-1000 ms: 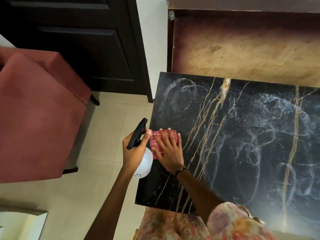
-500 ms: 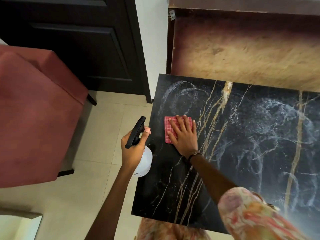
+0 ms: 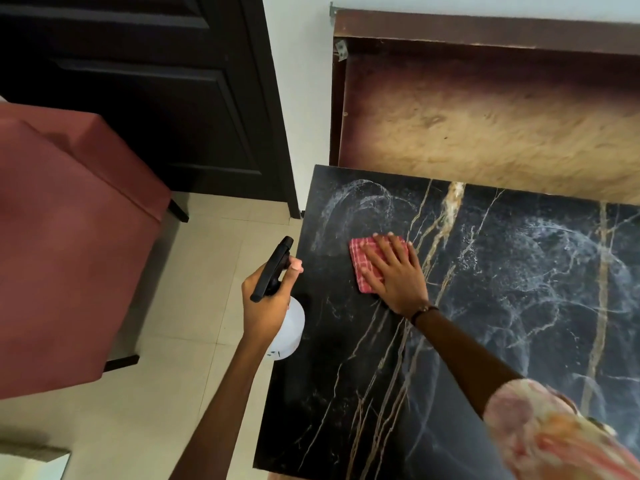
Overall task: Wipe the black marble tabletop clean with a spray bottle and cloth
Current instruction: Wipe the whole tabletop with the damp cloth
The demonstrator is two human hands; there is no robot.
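The black marble tabletop (image 3: 502, 306) is a polished slab veined in gold and white, its left edge running beside pale floor tiles (image 3: 194, 306) and its far edge meeting a worn brown wooden panel (image 3: 485, 126). A wide stretch of bare stone lies open to the right of the cloth, filmed with whitish smears and swirls, while the near left corner looks darker and cleaner. The right hand (image 3: 394, 275) lies flat with fingers spread and extended, pressing a red checked cloth (image 3: 363, 265) against the stone near the left edge; the folded rectangle of cloth runs its long axis roughly from near to far. The left hand (image 3: 265, 306) is curled tight around the neck of a spray bottle (image 3: 287, 323), held off the table's left edge above the tiles. The bottle has a rounded, translucent white body and a black trigger head whose long axis slants up and away, pointing toward the far left corner of the tabletop. A red upholstered chair (image 3: 69, 237) stands to the left, before a dark panelled door (image 3: 156, 98).
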